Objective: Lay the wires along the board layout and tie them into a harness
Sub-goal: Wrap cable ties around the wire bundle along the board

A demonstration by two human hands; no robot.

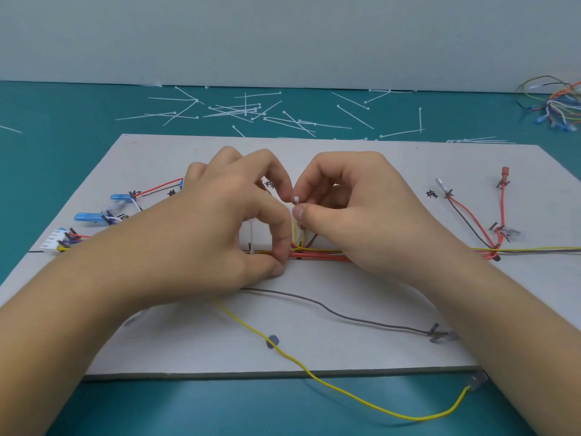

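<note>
Right hand [355, 209] pinches the white cable tie [296, 200] by its tip, thumb against forefinger. Left hand [226, 221] curls in, thumb and finger nipping the red wire bundle [317, 256] mid-board [345, 350], with spare ties [245, 110] scattered beyond.

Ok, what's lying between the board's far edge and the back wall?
Head view: loose white cable ties scattered across the teal mat, plus a bundle of spare coloured wires at the far right.

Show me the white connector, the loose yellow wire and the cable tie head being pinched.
white connector [54, 242]: head view, middle of its housing.
yellow wire [415, 418]: head view, lowest part of its curve.
cable tie head [296, 199]: head view, its small white block.
</note>
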